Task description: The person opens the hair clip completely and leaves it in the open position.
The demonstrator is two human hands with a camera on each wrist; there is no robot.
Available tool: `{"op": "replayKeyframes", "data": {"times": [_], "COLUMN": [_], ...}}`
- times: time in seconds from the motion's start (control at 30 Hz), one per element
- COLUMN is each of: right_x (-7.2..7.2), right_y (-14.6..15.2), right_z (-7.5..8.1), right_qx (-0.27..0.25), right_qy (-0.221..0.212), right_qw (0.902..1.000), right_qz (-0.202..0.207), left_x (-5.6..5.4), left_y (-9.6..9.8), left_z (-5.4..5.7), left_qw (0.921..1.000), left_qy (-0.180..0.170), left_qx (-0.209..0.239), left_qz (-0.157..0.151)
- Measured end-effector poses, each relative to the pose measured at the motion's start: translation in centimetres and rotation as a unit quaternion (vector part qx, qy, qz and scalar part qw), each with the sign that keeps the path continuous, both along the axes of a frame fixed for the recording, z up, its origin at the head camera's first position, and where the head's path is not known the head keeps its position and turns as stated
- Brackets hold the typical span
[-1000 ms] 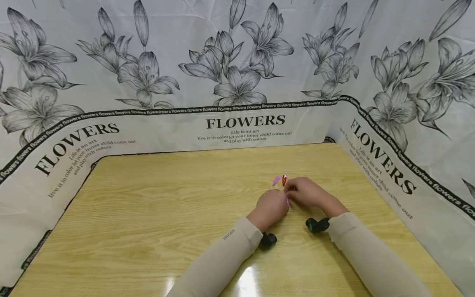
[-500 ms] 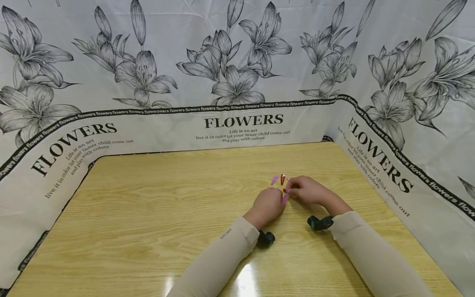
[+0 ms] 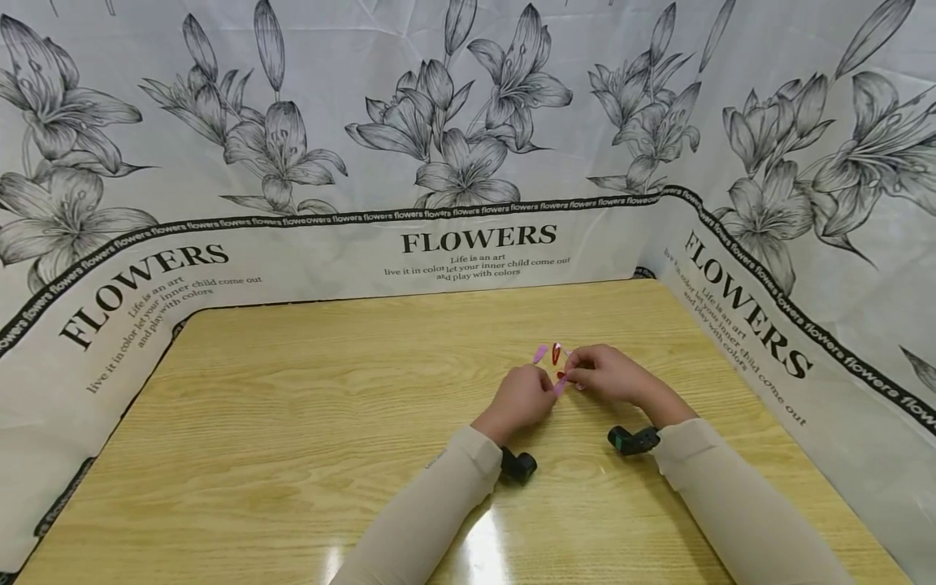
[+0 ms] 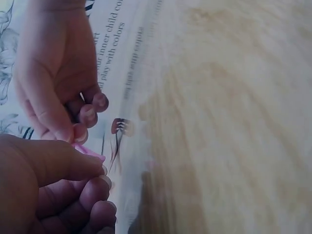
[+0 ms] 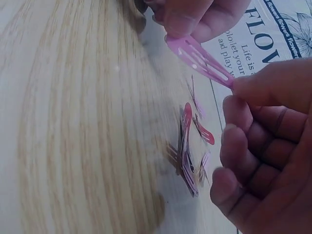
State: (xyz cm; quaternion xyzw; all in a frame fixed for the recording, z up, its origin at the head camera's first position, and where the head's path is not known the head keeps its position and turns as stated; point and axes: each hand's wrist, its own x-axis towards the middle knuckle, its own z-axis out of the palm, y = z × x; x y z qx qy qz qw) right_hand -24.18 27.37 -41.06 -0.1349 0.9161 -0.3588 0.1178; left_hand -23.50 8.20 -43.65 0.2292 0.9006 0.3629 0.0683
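A pink snap hair clip (image 5: 202,61) is stretched between my two hands above the table. My left hand (image 3: 519,400) pinches its broad end between thumb and finger. At the narrow end, the thumb and forefinger of my right hand (image 5: 273,131) take hold, with the other fingers curled loosely below. The left wrist view shows only a sliver of the pink clip (image 4: 90,152) between the fingertips. Several more clips lie on the table beneath: a red clip (image 5: 187,117), another red clip (image 5: 204,132), a pink clip (image 3: 540,354) and others partly overlapping.
The wooden table (image 3: 292,422) stretches left and in front of the hands. White fabric with printed flowers (image 3: 468,162) hangs along its back and both sides. Dark wrist cameras sit under the left wrist (image 3: 519,466) and the right wrist (image 3: 633,440).
My left hand has shifted slightly left and its grip has turned, so more of the held pink clip shows. My right hand has stayed nearly in place at the clip.
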Motion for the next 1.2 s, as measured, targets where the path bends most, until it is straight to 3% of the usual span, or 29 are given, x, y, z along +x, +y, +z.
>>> {"op": "replayKeyframes", "data": {"times": [0.47, 0.93, 1.2], "right_x": [0.4, 0.3, 0.3], "right_y": [0.1, -1.0, -2.0], "right_z": [-0.7, -1.5, -1.5], "right_qx": [-0.044, -0.11, -0.12], "right_qy": [-0.014, -0.016, -0.008], "right_qw": [0.9988, 0.9924, 0.9902], "right_qz": [-0.013, -0.054, -0.07], "left_x": [-0.5, -0.9, -1.3], "left_y": [-1.3, -2.4, -3.3], "left_z": [0.0, 0.2, 0.2], "left_qw": [0.9915, 0.9877, 0.9861], "left_qy": [-0.087, -0.061, -0.054], "left_qx": [0.081, 0.117, 0.134], "left_qz": [0.052, 0.083, 0.083]}}
